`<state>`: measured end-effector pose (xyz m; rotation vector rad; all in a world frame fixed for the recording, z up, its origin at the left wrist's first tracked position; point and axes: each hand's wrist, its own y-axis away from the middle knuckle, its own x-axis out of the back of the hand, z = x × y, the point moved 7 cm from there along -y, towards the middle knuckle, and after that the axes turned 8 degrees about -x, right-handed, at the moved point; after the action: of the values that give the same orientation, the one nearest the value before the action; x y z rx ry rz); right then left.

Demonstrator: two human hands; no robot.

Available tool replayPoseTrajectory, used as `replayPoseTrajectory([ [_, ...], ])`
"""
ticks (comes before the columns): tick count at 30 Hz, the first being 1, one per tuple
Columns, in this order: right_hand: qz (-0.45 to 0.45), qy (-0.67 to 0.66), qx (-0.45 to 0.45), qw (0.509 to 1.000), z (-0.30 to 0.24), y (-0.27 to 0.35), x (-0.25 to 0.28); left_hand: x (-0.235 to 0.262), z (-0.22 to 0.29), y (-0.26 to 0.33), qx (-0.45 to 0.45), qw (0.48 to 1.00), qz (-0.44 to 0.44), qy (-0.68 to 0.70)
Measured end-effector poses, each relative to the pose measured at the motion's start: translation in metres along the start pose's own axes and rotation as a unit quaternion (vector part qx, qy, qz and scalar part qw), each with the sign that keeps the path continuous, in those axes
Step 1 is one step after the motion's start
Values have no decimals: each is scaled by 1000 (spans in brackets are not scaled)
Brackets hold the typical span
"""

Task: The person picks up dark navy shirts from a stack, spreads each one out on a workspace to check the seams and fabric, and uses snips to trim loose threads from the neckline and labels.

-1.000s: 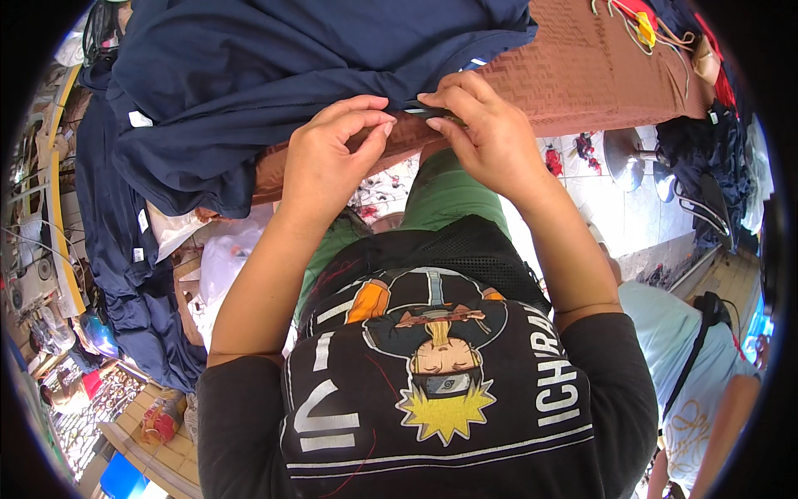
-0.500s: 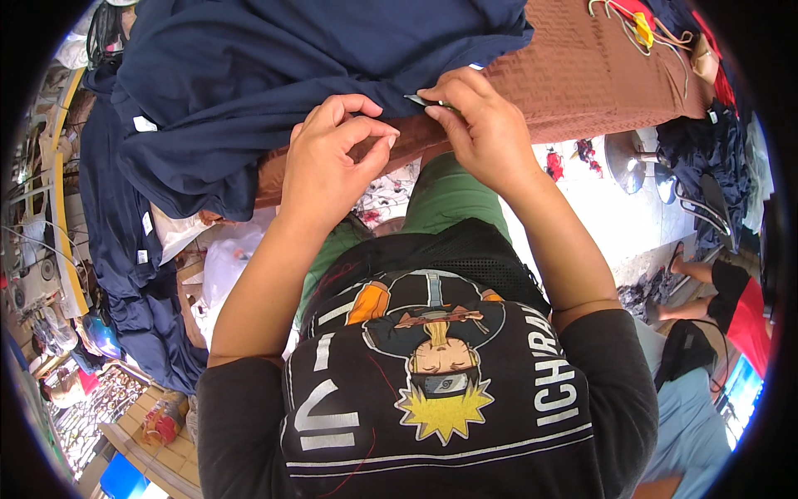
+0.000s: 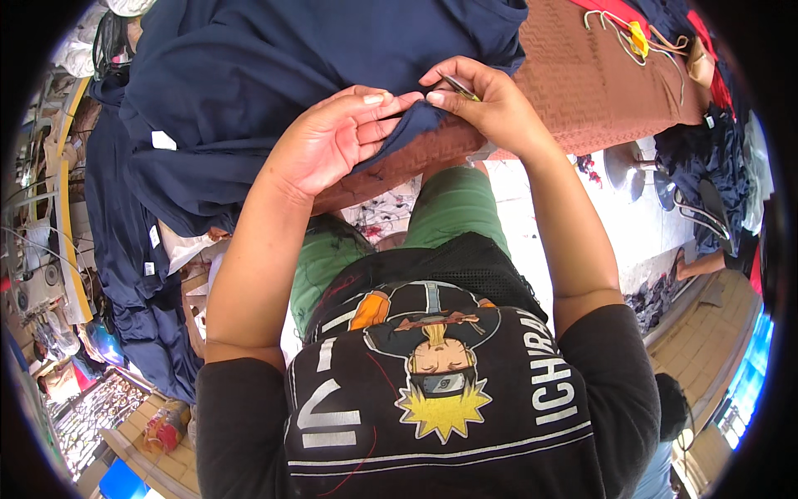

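Across the table lies a navy garment (image 3: pixel 316 50), its near edge lifted in a small fold between my hands. My right hand (image 3: pixel 490 100) pinches that fold between thumb and finger. Tucked in the same hand is a slim metal tool (image 3: pixel 457 86) that looks like thread snips; its tip points up and left. Palm turned up, my left hand (image 3: pixel 332 141) has its fingers stretched and apart, the tips against the lifted cloth. Its index fingertip almost meets my right thumb. Part of the fold is hidden behind the left fingers.
A brown patterned cloth (image 3: pixel 582 75) covers the table, with cords and a yellow piece (image 3: pixel 638 40) at its far right. More navy garments (image 3: pixel 125 249) with white tags hang at the left. Dark fabric (image 3: pixel 706 166) and a fan-like metal disc (image 3: pixel 623 170) are at the right.
The garment's edge has been lifted between my hands. My left hand has turned palm up and opened its fingers, and the tool has shifted back within my right hand.
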<state>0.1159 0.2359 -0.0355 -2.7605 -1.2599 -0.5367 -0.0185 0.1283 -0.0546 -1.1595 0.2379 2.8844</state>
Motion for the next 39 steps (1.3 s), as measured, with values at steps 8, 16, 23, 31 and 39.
replayPoseTrajectory([
  [8,195,211,198,937,-43,38,5,-3,-2,-2,9,995,-19,94],
  [16,189,289,238,908,-60,47,-9,-25,23,23,-74,961,-56,-259],
  [23,258,157,140,943,-47,61,24,-34,57,103,95,709,52,-696],
  [31,249,158,146,944,-59,73,15,-6,-8,93,-288,439,176,-833],
  [39,262,144,144,943,-47,83,25,-14,-9,109,-33,630,-9,-776],
])
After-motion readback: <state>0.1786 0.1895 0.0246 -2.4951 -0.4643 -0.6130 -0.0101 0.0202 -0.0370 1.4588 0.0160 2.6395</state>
